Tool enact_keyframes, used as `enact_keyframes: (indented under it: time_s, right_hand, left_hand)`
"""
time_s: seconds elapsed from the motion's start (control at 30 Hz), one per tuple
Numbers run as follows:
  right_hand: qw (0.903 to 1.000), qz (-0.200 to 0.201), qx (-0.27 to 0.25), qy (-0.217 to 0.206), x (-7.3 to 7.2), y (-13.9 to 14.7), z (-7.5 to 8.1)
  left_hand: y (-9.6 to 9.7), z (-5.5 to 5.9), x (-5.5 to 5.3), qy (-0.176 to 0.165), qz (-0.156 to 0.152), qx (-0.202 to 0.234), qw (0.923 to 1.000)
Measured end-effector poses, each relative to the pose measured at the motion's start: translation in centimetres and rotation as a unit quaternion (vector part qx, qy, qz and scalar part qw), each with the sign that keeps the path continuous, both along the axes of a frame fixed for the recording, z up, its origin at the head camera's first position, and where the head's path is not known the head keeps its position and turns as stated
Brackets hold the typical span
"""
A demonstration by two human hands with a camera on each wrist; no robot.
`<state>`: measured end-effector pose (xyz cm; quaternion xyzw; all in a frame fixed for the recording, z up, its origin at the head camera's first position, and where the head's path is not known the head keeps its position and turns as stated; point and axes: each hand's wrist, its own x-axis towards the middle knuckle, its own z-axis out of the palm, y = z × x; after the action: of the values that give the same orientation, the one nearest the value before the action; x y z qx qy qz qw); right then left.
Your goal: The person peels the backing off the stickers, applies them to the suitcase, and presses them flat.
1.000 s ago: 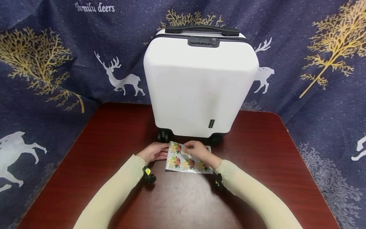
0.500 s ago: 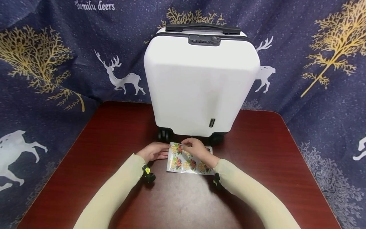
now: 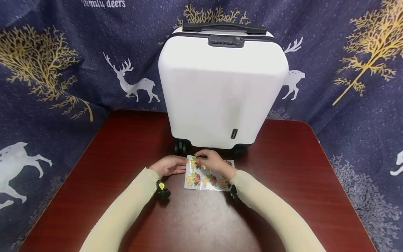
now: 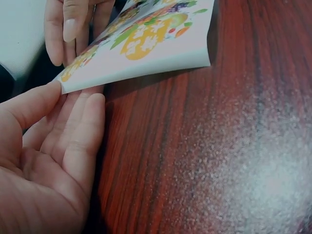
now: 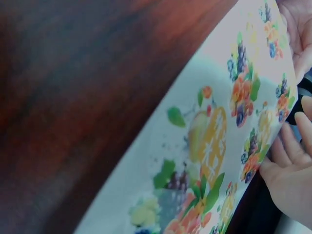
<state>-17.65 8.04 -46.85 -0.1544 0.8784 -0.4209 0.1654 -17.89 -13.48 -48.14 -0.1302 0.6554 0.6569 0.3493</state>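
Note:
A glossy white sheet [image 3: 207,185], printed with rows of the same fruit picture, lies on the table below the suitcase. My left hand [image 3: 169,165] is at its left edge; in the left wrist view my left thumb [image 4: 41,103] pinches one corner from above, with the fingers underneath. The near edge of the sheet lifts and bends there. My right hand [image 3: 214,162] reaches over the sheet to its far edge, near the left corner. In the right wrist view, the right hand [image 5: 292,170] has its fingers extended beside that edge, and the left hand [image 5: 298,34] is beyond.
A white suitcase [image 3: 217,105] with black wheels [image 3: 181,147] stands upright just behind the sheet. The dark red table [image 3: 138,133] extends to both sides and in front. A blue cloth with deer and trees [image 3: 132,21] hangs behind it.
My right hand has slid left along the far edge of the sheet, toward the left hand. The left hand stays at the left corner. The head view has tilted slightly.

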Motion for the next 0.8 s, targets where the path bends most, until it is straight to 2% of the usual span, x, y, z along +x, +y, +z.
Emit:
enact_keyframes:
  time_s: [0.23, 0.5, 0.8]
  right_hand:
    - [0.9995, 0.024, 0.019, 0.007, -0.7, -0.2, -0.2]
    - [0.9994, 0.031, 0.002, 0.015, -1.3, -0.1, -0.5]
    - [0.9994, 0.032, -0.008, 0.014, -1.7, -0.5, -0.7]
  left_hand:
    - [-0.2, 0.0, -0.2, 0.003, -0.01, 0.007, 0.9999]
    - [-0.4, -0.4, -0.2, 0.01, -0.018, 0.021, 0.9996]
    - [-0.5, -0.3, 0.0, 0.01, -0.019, 0.022, 0.9995]
